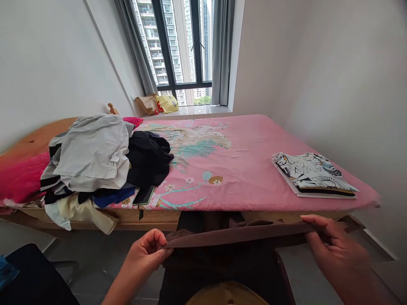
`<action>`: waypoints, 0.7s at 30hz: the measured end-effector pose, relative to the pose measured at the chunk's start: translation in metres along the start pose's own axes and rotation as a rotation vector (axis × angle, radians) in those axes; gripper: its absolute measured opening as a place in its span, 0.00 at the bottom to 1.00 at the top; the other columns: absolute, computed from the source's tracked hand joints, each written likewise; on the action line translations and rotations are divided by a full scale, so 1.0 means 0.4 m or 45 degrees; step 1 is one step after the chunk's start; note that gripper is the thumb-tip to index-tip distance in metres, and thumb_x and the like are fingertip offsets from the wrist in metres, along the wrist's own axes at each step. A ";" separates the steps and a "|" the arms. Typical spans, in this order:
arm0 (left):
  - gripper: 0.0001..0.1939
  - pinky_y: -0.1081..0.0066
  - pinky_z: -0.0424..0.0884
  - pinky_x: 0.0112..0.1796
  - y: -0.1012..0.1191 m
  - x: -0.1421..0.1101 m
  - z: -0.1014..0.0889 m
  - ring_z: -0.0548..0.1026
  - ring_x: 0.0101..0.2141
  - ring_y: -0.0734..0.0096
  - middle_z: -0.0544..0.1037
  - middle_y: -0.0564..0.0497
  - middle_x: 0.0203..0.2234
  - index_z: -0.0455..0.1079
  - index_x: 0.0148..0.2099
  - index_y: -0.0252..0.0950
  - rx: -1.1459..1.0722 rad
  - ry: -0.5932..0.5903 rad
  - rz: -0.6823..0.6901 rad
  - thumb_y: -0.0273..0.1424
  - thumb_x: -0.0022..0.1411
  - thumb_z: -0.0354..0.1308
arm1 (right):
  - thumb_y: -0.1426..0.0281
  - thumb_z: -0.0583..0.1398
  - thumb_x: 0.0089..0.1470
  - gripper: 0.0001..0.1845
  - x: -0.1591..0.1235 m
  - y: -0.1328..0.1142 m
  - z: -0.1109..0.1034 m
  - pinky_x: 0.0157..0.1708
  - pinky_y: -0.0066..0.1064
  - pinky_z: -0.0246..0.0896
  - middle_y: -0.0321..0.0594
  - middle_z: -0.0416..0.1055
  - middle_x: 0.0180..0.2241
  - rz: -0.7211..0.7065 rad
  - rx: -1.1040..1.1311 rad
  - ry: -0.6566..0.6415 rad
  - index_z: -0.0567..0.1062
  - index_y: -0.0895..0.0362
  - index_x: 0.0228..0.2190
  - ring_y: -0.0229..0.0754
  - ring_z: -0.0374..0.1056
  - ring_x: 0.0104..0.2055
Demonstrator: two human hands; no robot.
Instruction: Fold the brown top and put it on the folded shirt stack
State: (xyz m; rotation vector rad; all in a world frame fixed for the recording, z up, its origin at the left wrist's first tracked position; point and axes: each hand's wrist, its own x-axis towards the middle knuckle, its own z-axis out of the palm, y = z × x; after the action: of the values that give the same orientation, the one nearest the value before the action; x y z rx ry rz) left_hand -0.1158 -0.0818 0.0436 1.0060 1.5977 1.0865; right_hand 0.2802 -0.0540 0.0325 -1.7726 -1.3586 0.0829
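A brown garment (235, 236) is stretched sideways between my two hands, just in front of the bed's near edge; its exact kind is hard to tell. My left hand (144, 250) pinches one end between thumb and fingers. The other end is pinched by my right hand (337, 248), with some cloth trailing past it to the right. Below the taut edge, the rest of the cloth hangs dark over my lap and blends with it.
The bed (248, 161) has a pink flowered sheet. Heaped clothes (95, 148) lie at its left, with a phone (143, 195) by the near edge. Folded shirts (314, 173) are stacked at the right. A dark-covered chair (34, 275) stands at lower left. Bags (167, 103) sit on the windowsill.
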 end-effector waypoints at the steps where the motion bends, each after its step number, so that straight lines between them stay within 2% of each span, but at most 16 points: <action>1: 0.19 0.79 0.54 0.17 0.022 0.002 -0.008 0.57 0.15 0.82 0.62 0.60 0.13 0.63 0.22 0.36 0.033 -0.041 0.004 0.39 0.33 0.69 | 0.55 0.54 0.46 0.20 0.017 -0.016 -0.015 0.22 0.30 0.59 0.39 0.75 0.31 0.018 -0.004 -0.009 0.75 0.52 0.37 0.39 0.65 0.21; 4: 0.12 0.79 0.54 0.18 0.086 0.015 -0.038 0.57 0.17 0.80 0.62 0.60 0.13 0.64 0.23 0.37 0.232 -0.120 0.071 0.34 0.37 0.64 | 0.55 0.55 0.45 0.21 0.074 -0.048 -0.046 0.23 0.31 0.60 0.38 0.75 0.31 -0.016 -0.048 -0.114 0.75 0.50 0.38 0.42 0.68 0.25; 6: 0.06 0.79 0.54 0.20 0.122 0.028 -0.061 0.59 0.18 0.79 0.63 0.59 0.14 0.67 0.23 0.38 0.469 -0.051 0.193 0.29 0.38 0.60 | 0.55 0.54 0.42 0.20 0.112 -0.057 -0.057 0.23 0.31 0.59 0.37 0.74 0.26 -0.111 -0.112 -0.269 0.75 0.49 0.35 0.43 0.67 0.24; 8: 0.05 0.78 0.55 0.21 0.151 0.039 -0.083 0.60 0.20 0.77 0.64 0.59 0.15 0.69 0.25 0.38 0.658 0.068 0.311 0.28 0.39 0.57 | 0.54 0.54 0.41 0.20 0.142 -0.062 -0.067 0.21 0.31 0.57 0.36 0.73 0.23 -0.188 -0.149 -0.397 0.75 0.49 0.33 0.43 0.66 0.22; 10: 0.08 0.78 0.57 0.22 0.167 0.047 -0.096 0.62 0.21 0.77 0.67 0.58 0.17 0.70 0.29 0.38 0.696 0.155 0.355 0.30 0.41 0.57 | 0.54 0.54 0.43 0.19 0.158 -0.063 -0.074 0.20 0.30 0.56 0.36 0.72 0.23 -0.188 -0.125 -0.392 0.74 0.49 0.35 0.43 0.66 0.22; 12: 0.10 0.78 0.59 0.22 0.165 0.053 -0.095 0.64 0.20 0.76 0.69 0.58 0.19 0.70 0.33 0.38 0.593 0.133 0.302 0.33 0.44 0.56 | 0.56 0.52 0.47 0.18 0.162 -0.059 -0.073 0.20 0.29 0.55 0.35 0.71 0.22 -0.175 -0.065 -0.380 0.73 0.49 0.37 0.41 0.64 0.21; 16: 0.13 0.74 0.65 0.19 0.122 0.067 -0.069 0.67 0.18 0.73 0.70 0.57 0.18 0.67 0.34 0.37 0.254 -0.075 0.019 0.37 0.45 0.56 | 0.59 0.52 0.46 0.16 0.156 -0.041 -0.038 0.19 0.29 0.52 0.32 0.66 0.16 -0.262 -0.044 -0.623 0.73 0.52 0.33 0.39 0.60 0.17; 19: 0.16 0.73 0.69 0.22 0.099 0.075 -0.057 0.70 0.20 0.73 0.73 0.56 0.23 0.67 0.36 0.36 0.076 0.012 0.078 0.35 0.42 0.61 | 0.59 0.53 0.46 0.14 0.151 -0.040 -0.017 0.19 0.28 0.52 0.33 0.68 0.18 -0.214 0.060 -0.635 0.72 0.53 0.32 0.39 0.63 0.18; 21: 0.18 0.75 0.68 0.22 0.099 0.081 -0.051 0.71 0.20 0.74 0.74 0.55 0.23 0.66 0.36 0.36 -0.019 0.097 0.157 0.36 0.41 0.63 | 0.58 0.55 0.46 0.14 0.146 -0.051 -0.007 0.19 0.28 0.53 0.32 0.69 0.18 -0.112 0.215 -0.540 0.72 0.53 0.32 0.38 0.63 0.18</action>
State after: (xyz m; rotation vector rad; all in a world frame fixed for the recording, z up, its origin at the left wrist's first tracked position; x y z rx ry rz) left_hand -0.1381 -0.0445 0.0774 1.0757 1.6030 1.2316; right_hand 0.2897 -0.0079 0.0730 -1.6054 -1.6711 0.5360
